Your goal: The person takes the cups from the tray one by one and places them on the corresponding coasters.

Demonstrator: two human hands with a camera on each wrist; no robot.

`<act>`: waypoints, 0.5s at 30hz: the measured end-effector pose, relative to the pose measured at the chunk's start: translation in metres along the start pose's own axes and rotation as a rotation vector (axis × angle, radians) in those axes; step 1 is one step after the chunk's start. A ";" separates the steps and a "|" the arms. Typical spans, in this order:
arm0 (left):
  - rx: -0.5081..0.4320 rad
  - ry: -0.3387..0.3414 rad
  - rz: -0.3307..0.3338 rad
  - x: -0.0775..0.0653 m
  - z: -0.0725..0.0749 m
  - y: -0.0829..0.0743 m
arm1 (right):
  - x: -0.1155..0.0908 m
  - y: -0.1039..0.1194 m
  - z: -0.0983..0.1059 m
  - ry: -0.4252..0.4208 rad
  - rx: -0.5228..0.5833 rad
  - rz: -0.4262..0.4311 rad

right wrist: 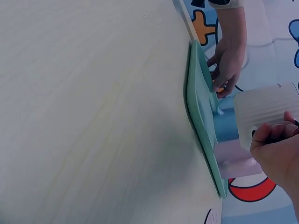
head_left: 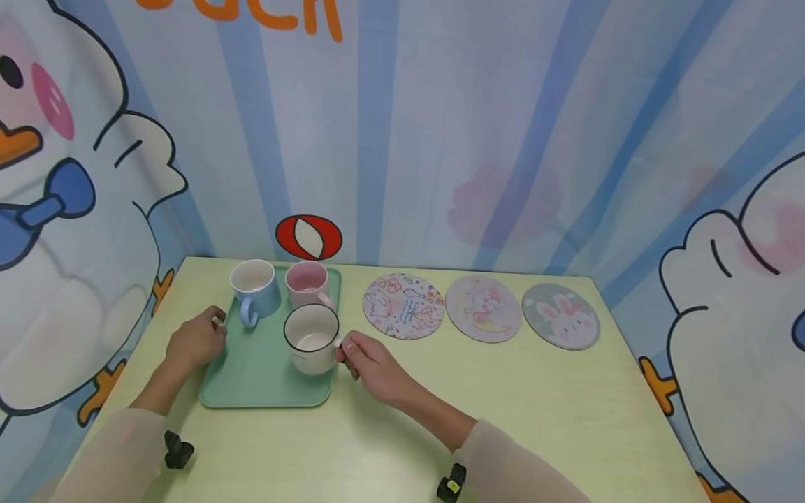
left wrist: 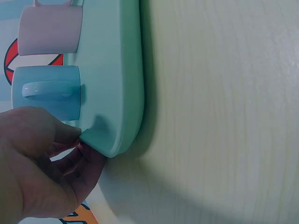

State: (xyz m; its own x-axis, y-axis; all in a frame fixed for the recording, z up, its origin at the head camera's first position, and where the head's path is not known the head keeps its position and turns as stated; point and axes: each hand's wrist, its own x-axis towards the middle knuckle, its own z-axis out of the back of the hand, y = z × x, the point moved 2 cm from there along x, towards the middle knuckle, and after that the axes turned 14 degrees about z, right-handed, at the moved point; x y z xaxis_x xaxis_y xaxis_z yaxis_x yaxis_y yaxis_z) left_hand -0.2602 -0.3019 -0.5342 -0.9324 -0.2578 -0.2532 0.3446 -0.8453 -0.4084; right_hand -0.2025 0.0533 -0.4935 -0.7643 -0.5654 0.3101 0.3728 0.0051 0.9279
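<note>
A white mug (head_left: 312, 358) with a dark rim hangs over the front right of the green tray (head_left: 258, 381). My right hand (head_left: 379, 368) grips it by the handle; in the right wrist view the white mug (right wrist: 261, 109) is clear of the tray's surface. At the tray's left edge is my left hand (head_left: 197, 340). In the left wrist view its thumb (left wrist: 67, 134) lies on top of the rim and the fingers curl beneath. A blue mug (head_left: 269, 293) stands at the tray's back left, its handle facing front. Beside it stands a pink mug (head_left: 307, 298), partly behind the white one.
Three round coasters lie in a row on the table right of the tray: a floral one (head_left: 402, 307), a pink one (head_left: 483, 309) and a grey one with a rabbit (head_left: 562, 316). A striped cartoon backdrop (head_left: 415, 140) hangs behind the light wooden table (head_left: 503, 398).
</note>
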 end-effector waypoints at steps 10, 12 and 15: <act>-0.007 -0.005 -0.010 -0.002 0.002 -0.001 | -0.009 -0.002 0.019 -0.046 -0.052 0.028; -0.006 -0.004 -0.011 -0.002 0.001 -0.001 | -0.011 -0.003 0.022 -0.052 -0.060 0.028; -0.004 -0.003 -0.006 -0.002 0.001 -0.001 | -0.012 -0.002 0.028 -0.063 -0.065 0.023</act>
State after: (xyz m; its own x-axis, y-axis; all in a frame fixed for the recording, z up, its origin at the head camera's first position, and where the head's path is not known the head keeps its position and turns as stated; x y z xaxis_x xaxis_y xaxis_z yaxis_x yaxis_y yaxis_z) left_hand -0.2587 -0.3013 -0.5326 -0.9347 -0.2547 -0.2479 0.3398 -0.8450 -0.4130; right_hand -0.2088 0.0838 -0.4937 -0.7856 -0.5131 0.3458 0.4229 -0.0373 0.9054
